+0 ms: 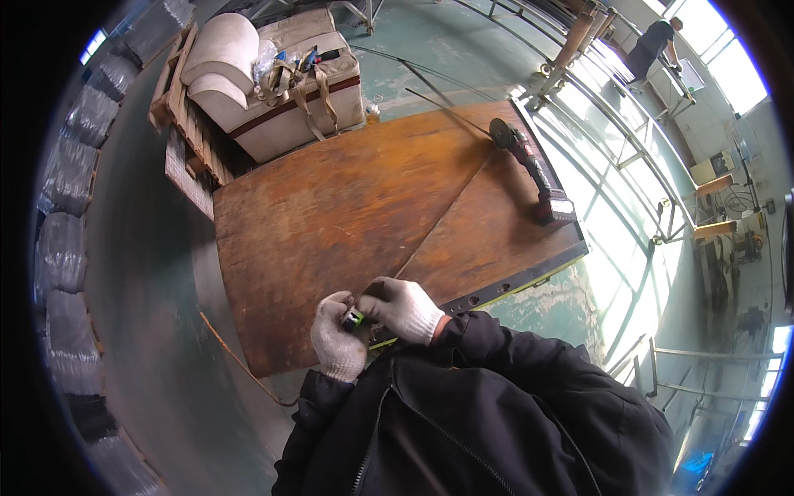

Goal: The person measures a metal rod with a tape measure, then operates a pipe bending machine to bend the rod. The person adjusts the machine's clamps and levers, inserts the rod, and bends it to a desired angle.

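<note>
Gripping a small green-and-black object [355,319] in the curled, white-gloved left hand [336,341], close over the near edge of the wooden tabletop [331,223]. Meeting it from the right with the bent fingers of the gloved right hand [404,308]; cannot tell whether pinching or only touching. Facing an angle grinder [533,171] laid toward the tabletop's right end. Beyond, looking onto a cream upholstered seat [269,132] draped with beige straps [277,81] and, far right, a person in dark clothing [651,51].

No words, numbers or signs are showing legibly, either on the counter [331,215] or in the surroundings beyond it.
</note>
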`<state>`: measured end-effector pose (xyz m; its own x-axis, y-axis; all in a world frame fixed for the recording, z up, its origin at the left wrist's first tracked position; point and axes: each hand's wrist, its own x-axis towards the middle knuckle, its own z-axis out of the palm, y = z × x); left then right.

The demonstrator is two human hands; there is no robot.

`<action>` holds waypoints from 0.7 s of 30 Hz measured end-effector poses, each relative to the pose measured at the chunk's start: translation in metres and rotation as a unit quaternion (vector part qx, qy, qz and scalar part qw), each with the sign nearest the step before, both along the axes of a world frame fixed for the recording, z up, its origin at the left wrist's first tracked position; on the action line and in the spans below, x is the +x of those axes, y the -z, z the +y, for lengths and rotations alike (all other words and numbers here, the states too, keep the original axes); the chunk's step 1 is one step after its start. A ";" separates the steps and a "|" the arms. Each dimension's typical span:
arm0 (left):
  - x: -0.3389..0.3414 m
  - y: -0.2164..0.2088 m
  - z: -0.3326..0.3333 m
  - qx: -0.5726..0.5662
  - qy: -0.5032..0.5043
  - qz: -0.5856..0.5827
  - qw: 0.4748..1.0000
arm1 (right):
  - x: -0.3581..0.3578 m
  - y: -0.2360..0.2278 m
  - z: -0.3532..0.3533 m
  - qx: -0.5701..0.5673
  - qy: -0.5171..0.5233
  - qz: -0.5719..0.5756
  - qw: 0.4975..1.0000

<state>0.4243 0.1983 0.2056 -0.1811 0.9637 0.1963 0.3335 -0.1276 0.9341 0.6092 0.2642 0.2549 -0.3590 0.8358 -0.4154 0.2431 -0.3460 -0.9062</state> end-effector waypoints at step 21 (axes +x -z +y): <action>-0.114 -0.016 -0.110 -0.388 0.013 0.049 0.920 | 0.100 0.001 0.117 0.300 0.029 -0.033 0.953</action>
